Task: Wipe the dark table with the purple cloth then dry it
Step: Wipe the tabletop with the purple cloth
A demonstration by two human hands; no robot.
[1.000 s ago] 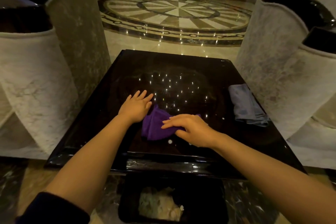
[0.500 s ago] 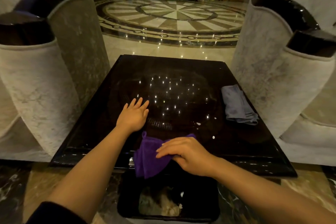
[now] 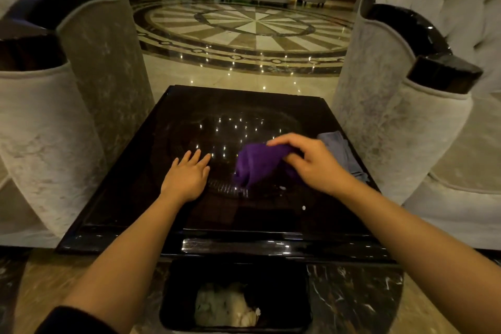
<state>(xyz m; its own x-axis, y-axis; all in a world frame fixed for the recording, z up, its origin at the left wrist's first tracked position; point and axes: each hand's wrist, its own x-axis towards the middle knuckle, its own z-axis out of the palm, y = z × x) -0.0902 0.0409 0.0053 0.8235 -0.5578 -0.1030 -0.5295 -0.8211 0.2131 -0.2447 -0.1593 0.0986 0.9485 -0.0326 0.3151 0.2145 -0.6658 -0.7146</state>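
Observation:
The dark glossy table (image 3: pixel 141 198) fills the middle of the view. My right hand (image 3: pixel 317 163) grips the bunched purple cloth (image 3: pixel 257 163) and holds it right of the table's centre, its lower end hanging to the surface. My left hand (image 3: pixel 187 176) lies flat on the table with fingers spread, left of the cloth and apart from it. A folded grey cloth (image 3: pixel 344 152) lies at the table's right edge, partly hidden behind my right hand. Two small white specks (image 3: pixel 303 208) sit on the surface near the front.
Pale upholstered armchairs with dark trim flank the table on the left (image 3: pixel 40 130) and right (image 3: pixel 412 122). A black bin (image 3: pixel 287 295) holding crumpled waste stands below the table's front edge. Beyond lies a polished patterned floor (image 3: pixel 252 30).
My right hand has carried the purple cloth from the front edge over the bin back up onto the table, right of centre. My left hand has stayed flat on the table.

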